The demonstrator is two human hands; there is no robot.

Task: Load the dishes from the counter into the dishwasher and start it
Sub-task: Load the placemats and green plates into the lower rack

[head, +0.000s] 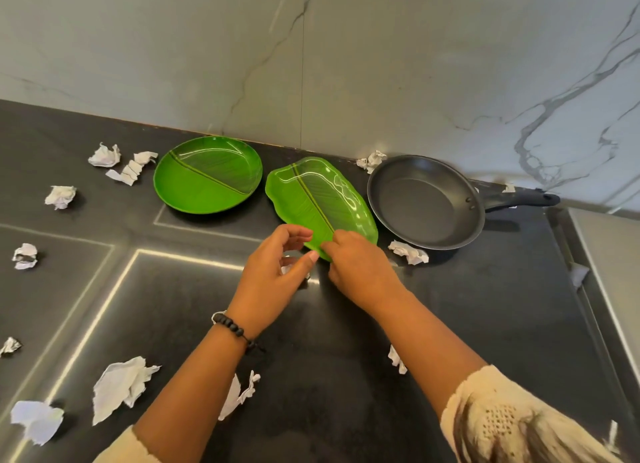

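right hand [356,265] grips leaf plate [322,199] (near end) | left hand [273,272] loosely curled, holding nothing

A dark stone counter [346,376] meets a grey-veined white marble wall [381,64] toward twelve o'clock. Crumpled white paper scraps lie scattered across the counter (most toward nine o'clock), the largest torn white sheet [121,386] near seven o'clock.

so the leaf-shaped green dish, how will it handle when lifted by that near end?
The leaf-shaped dish looks like rigid moulded plastic, so probably stiff and light. Its glossy surface may be slippery. The right hand holds only its near tip, so the long far end could sag or tilt; the left hand is close enough to support it.
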